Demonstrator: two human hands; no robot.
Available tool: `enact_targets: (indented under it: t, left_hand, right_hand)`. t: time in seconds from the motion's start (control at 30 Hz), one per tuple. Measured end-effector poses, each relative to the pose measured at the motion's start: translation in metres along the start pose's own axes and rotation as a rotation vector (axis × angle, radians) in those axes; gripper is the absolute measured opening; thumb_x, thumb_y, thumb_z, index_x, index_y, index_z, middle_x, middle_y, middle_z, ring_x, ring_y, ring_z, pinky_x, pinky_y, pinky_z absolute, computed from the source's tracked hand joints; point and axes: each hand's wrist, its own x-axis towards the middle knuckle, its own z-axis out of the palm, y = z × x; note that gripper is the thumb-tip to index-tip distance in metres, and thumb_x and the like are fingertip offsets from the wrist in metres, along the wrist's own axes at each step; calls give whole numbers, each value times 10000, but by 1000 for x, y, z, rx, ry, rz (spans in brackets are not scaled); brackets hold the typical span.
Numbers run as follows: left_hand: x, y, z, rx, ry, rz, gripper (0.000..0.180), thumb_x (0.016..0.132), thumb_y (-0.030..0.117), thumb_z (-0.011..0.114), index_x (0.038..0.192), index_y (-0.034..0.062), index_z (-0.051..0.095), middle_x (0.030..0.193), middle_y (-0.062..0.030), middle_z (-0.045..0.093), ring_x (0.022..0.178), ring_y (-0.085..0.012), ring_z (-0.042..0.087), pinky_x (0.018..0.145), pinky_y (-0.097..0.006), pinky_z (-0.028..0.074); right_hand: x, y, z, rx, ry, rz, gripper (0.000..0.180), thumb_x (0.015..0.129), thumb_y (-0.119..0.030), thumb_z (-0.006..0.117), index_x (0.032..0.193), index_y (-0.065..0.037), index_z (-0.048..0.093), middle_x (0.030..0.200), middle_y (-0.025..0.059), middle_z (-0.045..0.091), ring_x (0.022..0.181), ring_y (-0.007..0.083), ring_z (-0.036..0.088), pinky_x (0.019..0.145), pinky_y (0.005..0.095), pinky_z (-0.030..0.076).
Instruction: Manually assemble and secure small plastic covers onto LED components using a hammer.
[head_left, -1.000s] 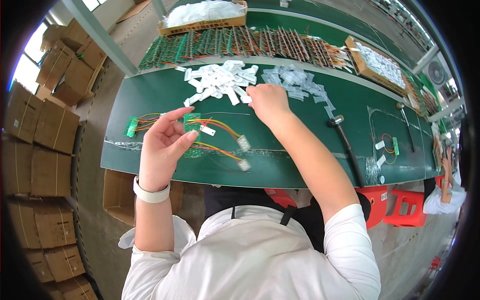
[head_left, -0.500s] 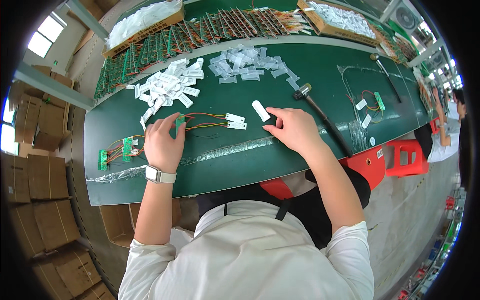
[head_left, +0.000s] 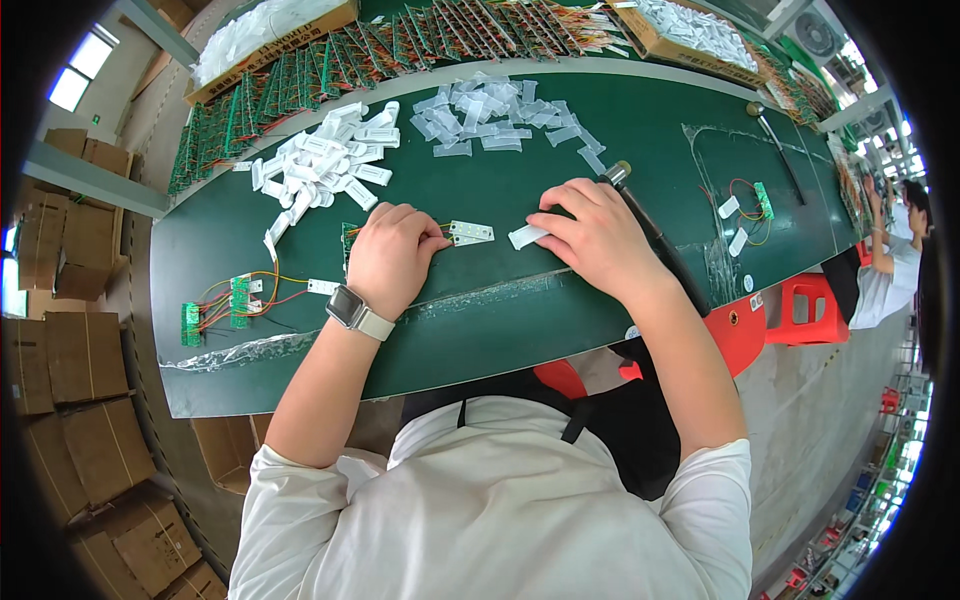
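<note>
My left hand [head_left: 392, 256], a watch at its wrist, has its fingers pinched on the wires of a green circuit board [head_left: 348, 238]. Two small white strips [head_left: 470, 233] at the wires' ends stick out past its fingertips. Facing them, my right hand [head_left: 600, 236] grips a white plastic shell [head_left: 526, 237] between thumb and fingers, its long side lying toward the strips. A small gap separates shell and strips. Further left lie more wired green boards [head_left: 240, 302]. Behind my left hand is a heap of white plastic shells [head_left: 325, 160], and beside it a spread of translucent covers [head_left: 490, 115].
A black-handled hammer [head_left: 655, 235] lies just right of my right hand. Another wired board [head_left: 764, 200] and a second hammer [head_left: 780, 150] are further right. Rows of boards [head_left: 400, 50] line the back between cardboard trays [head_left: 270, 50]. A person [head_left: 885, 260] sits at the far right.
My left hand has shifted right from the board onto the wires near the strips. My right hand has taken hold of the white shell, now turned sideways toward the strips.
</note>
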Motion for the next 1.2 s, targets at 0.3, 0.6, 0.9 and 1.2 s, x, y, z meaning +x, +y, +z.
enact_targets:
  t: [0.3, 0.6, 0.9, 1.2]
  left_hand:
    - [10, 15, -9, -217, -81, -164, 113, 879, 127, 850, 892, 47, 772, 875, -83, 715, 863, -285, 650, 765, -393, 539]
    - [5, 8, -5, -127, 32, 155, 203, 784, 128, 902, 904, 64, 751, 952, -64, 748, 903, -275, 671, 820, -397, 549]
    - [-6, -9, -68, 150, -62, 22, 468, 617, 126, 964, 1027, 90, 742, 1019, -53, 680, 1020, -315, 630, 903, -438, 524]
    - [-11, -7, -61, 157, -102, -64, 329, 674, 86, 927, 983, 116, 817, 1046, -25, 679, 1051, -274, 627, 906, -422, 552]
  right_hand:
    - [-7, -27, 27, 304, 106, 242, 378, 822, -136, 879, 1190, -113, 798, 1106, 4, 717, 1068, 248, 650, 937, 405, 532]
    - [10, -42, 33, 330, 142, 166, 333, 792, -152, 902, 1111, -108, 815, 993, -3, 733, 995, 243, 669, 910, 411, 531]
    - [10, -43, 36, 766, 189, 321, 250, 890, 30, 805, 1118, -68, 836, 758, 68, 708, 595, 169, 611, 555, 278, 464]
    - [-3, -32, 30, 1186, 163, 347, 255, 967, 73, 740, 1199, -2, 815, 924, 106, 778, 781, 150, 737, 637, 266, 555]
